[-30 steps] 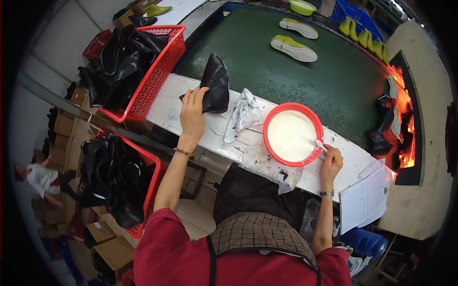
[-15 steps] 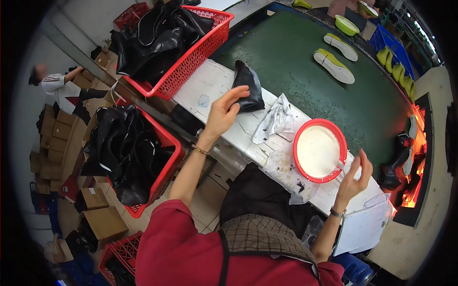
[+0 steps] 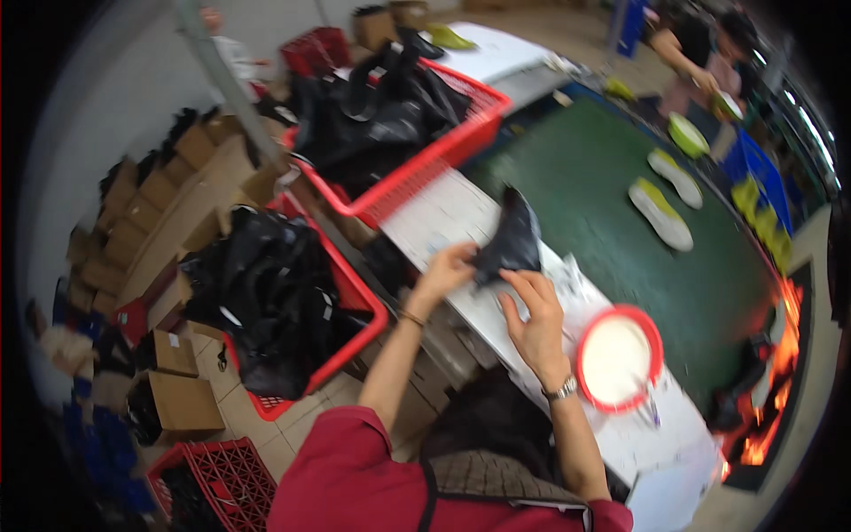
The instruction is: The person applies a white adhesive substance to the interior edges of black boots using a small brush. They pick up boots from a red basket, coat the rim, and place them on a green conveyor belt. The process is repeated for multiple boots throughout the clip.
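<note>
A black, boot-shaped leather upper point(image 3: 517, 232) stands on the white bench strip point(image 3: 425, 217), its edges blurred by motion. On its near left edge, my left hand point(image 3: 443, 273) has its fingers closed. My right hand point(image 3: 537, 321) is at the upper's near right end, thumb and fingers apart, fingertips touching or almost touching it. Right of that hand is a red-rimmed bowl point(image 3: 658, 341) of white creamy liquid, with a thin handle leaning at its edge. A crumpled whitish cloth point(image 3: 576, 279) lies between the upper and the bowl, partly behind my right hand.
Red baskets point(image 3: 403, 199) point(image 3: 355, 341) of black uppers stand at left. Beyond the bench runs a green belt point(image 3: 576, 168) carrying yellow-green lasts with white soles point(image 3: 660, 215). An orange-glowing opening point(image 3: 769, 399) is at right. Across the belt, another person point(image 3: 700, 66) handles a green-and-white piece.
My right hand has moved left from beside the bowl to the upper. My left hand has gone from open above it to gripping its near edge. The whole view has shifted.
</note>
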`<state>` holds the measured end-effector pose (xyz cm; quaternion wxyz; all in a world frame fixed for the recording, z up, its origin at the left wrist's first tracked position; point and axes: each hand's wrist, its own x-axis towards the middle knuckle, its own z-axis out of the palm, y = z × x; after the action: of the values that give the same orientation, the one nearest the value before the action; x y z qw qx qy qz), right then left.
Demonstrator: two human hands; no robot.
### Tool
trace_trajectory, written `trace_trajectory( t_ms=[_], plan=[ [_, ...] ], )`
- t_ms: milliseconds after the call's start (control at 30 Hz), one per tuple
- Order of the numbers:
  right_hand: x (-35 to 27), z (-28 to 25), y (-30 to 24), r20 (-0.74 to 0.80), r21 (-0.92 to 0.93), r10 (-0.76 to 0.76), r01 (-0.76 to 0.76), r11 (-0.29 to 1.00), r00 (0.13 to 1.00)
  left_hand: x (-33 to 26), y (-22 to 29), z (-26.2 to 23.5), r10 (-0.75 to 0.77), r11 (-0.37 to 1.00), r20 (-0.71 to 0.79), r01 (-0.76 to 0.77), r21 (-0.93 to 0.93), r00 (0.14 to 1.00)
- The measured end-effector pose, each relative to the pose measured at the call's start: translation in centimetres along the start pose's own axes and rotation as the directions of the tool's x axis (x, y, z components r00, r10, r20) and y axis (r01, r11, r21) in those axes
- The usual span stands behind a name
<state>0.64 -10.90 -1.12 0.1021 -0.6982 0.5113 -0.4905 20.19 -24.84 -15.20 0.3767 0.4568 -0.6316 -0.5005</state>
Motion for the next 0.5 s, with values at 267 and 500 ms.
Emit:
trace_trajectory(
  t_ms=[267,500],
  plan=[
    [3.7,0.5,-1.3,0.003,-0.321,0.097,-0.091,0.943,0.995,-0.8,12.0,3.3,0.452,0.856,-0.186,-0.366,0.365,0.872],
    [5.0,-3.2,4.0,-0.042,-0.240,0.242,-0.245,0.939,0.969,2.4,15.2,5.5,0.479,0.860,0.081,-0.486,0.158,0.874]
  ],
)
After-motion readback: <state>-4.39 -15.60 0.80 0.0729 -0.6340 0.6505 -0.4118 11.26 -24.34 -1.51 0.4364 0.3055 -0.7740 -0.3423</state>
